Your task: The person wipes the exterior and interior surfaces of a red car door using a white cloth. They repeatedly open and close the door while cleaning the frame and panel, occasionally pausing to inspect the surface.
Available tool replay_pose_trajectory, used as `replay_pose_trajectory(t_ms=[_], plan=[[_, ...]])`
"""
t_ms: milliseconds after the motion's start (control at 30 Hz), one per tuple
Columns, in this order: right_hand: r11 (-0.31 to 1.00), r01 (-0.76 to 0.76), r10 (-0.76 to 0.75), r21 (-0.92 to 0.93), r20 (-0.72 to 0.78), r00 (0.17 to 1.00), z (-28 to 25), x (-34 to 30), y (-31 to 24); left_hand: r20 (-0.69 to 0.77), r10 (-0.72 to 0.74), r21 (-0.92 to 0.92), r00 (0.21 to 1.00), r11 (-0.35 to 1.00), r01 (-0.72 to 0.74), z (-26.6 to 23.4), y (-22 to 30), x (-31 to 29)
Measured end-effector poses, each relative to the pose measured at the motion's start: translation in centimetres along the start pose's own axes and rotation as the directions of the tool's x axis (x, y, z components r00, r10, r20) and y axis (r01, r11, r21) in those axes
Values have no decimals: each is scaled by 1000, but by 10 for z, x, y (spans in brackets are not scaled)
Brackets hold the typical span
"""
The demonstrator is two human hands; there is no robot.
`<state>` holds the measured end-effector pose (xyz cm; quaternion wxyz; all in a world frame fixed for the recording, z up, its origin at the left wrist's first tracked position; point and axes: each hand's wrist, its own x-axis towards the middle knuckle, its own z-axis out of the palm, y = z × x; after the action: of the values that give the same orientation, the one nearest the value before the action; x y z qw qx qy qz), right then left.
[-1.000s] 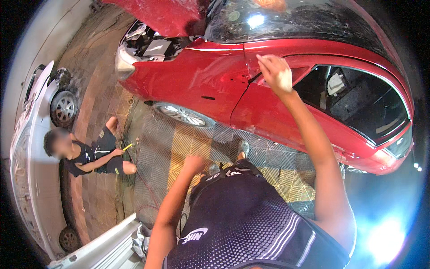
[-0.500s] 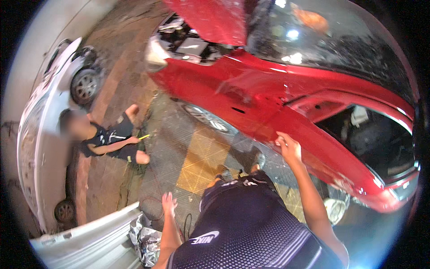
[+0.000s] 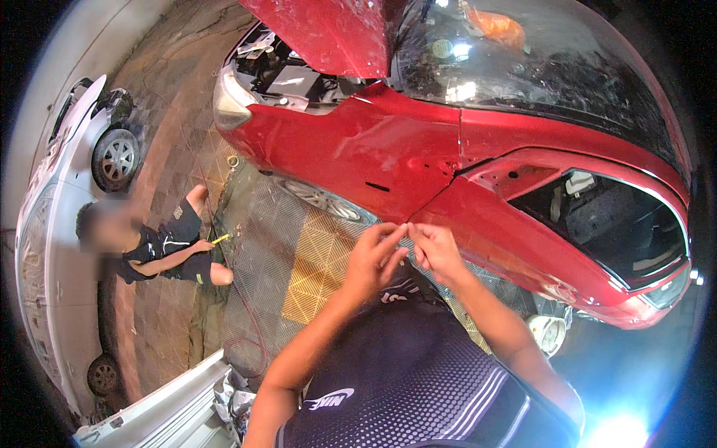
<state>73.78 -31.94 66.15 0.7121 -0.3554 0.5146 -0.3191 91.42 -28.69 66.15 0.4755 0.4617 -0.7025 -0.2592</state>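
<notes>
My left hand (image 3: 373, 257) and my right hand (image 3: 435, 250) meet in front of my chest, their fingertips pinched close together. Anything between the fingers is too small to make out. Just beyond them is the side of a red car (image 3: 358, 145), by the seam between its front fender and door. The raised red hood (image 3: 328, 33) bares the engine bay (image 3: 299, 78). The front wheel (image 3: 321, 196) shows below the fender.
At left another person (image 3: 160, 243) crouches, holding a thin yellow object (image 3: 221, 239). A silver car (image 3: 75, 224) stands behind. A pale ribbed panel (image 3: 172, 407) lies lower left, near a red hose (image 3: 258, 343). A white round object (image 3: 547, 334) and a bright lamp (image 3: 616, 433) are at right.
My left hand has risen from low beside my body to meet my right hand, which has moved left. The view has shifted slightly; the crouching person stays put.
</notes>
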Motion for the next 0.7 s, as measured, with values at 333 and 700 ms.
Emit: replay_pose_trajectory(t_ms=[333, 700], plan=[[921, -270, 217, 279, 205, 954, -7, 25, 6, -222, -117, 110, 968, 983, 144, -20, -69, 54], [988, -153, 152, 7, -131, 980, -55, 78, 25, -298, -245, 200, 923, 929, 311, -176, -239, 204]])
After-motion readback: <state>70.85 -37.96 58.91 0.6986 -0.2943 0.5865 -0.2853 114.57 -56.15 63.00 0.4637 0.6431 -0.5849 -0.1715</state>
